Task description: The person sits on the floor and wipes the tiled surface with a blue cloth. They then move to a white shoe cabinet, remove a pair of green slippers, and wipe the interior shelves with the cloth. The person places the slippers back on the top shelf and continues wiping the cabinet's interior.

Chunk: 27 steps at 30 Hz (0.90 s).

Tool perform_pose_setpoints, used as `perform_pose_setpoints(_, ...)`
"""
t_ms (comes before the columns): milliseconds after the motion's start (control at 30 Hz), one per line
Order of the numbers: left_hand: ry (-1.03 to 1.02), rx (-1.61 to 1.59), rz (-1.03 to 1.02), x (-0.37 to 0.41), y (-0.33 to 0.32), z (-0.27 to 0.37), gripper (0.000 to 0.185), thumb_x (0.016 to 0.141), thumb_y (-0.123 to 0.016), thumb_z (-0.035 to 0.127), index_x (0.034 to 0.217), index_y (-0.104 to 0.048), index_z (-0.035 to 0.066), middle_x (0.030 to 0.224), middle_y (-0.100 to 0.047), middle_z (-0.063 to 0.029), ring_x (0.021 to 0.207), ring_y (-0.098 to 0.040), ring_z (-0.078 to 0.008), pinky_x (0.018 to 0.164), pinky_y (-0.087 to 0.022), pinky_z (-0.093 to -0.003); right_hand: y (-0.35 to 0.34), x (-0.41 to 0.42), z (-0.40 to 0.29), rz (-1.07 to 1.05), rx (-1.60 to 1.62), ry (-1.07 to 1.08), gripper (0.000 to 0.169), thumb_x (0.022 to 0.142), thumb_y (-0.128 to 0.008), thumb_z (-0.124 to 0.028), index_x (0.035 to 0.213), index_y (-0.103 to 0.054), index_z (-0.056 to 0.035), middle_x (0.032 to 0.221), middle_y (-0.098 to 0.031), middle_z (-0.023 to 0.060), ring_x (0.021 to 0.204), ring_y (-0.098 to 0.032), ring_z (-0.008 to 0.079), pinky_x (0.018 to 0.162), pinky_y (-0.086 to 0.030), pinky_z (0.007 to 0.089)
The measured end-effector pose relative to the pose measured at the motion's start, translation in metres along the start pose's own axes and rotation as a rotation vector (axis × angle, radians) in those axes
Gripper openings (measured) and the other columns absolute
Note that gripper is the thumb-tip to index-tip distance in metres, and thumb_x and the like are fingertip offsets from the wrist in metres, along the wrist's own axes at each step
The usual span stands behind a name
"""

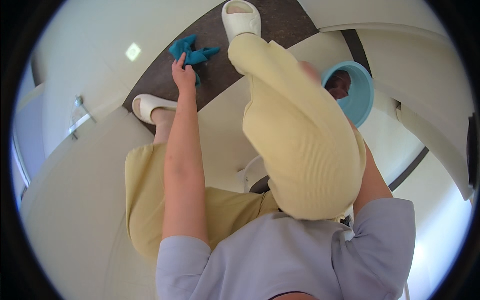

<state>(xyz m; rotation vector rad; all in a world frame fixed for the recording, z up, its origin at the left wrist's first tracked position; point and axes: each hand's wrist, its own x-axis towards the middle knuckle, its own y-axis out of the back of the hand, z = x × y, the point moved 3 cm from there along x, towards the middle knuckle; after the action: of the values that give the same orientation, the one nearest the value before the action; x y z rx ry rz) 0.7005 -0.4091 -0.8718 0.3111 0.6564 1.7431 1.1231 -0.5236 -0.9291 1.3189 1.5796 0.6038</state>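
My left hand (183, 77) reaches down to the dark brown floor strip and grips a crumpled teal cloth (193, 55), with the index finger extended over it. Part of the cloth sticks out below the palm. My right arm passes behind my raised knee. Beyond the knee, a blurred part of my right hand (310, 71) shows beside a light blue plastic bucket (363, 101); the fingers cannot be made out. Inside the bucket lies a dark reddish-brown cloth (338, 84).
My feet, in white slides (242, 22), stand on the dark strip (221, 78). A pale, glossy surface (86, 45) borders it on the left, and light floor tiles (221, 142) lie on its near side. A white curved panel (420, 86) is at the right.
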Motion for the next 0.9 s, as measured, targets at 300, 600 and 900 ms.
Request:
perform_pose_setpoints(300, 0.522, -0.798, 0.184, -0.034, 0.071, 0.042, 0.044, 0.083, -0.048, -0.006, 0.126, -0.054, 0.000, 0.109, -0.060, -0.0098, 0.092, -0.057, -0.0189, 0.076, -0.047, -0.0305, 0.021, -0.077, 0.051, -0.107, 0.092, -0.089, 0.036, 0.082, -0.059, -0.019, 0.115, -0.060, -0.0052, 0.129, -0.050, 0.0200, 0.116, -0.050, 0.0368, 0.100, -0.040, 0.0429)
perform_pose_setpoints(600, 0.602, -0.915, 0.213, -0.109, 0.071, 0.074, 0.043, 0.086, -0.046, -0.003, 0.127, -0.055, 0.005, 0.112, -0.058, -0.0107, 0.100, -0.056, -0.0232, 0.081, -0.048, -0.0348, 0.049, -0.322, 0.177, -0.094, 0.169, -0.469, 0.037, 0.083, -0.058, -0.020, 0.117, -0.059, -0.0048, 0.129, -0.050, 0.0199, 0.117, -0.049, 0.0367, 0.100, -0.040, 0.0427)
perform_pose_setpoints(900, 0.555, -0.941, 0.151, -0.154, 0.025, 0.007, 0.042, 0.085, -0.043, -0.005, 0.123, -0.056, 0.005, 0.101, -0.057, -0.0098, 0.085, -0.056, -0.0222, 0.070, -0.049, -0.0368, -0.047, -0.394, 0.236, -0.086, 0.429, -0.610, 0.038, 0.084, -0.058, -0.021, 0.118, -0.058, -0.0043, 0.129, -0.050, 0.0199, 0.117, -0.049, 0.0366, 0.100, -0.040, 0.0425)
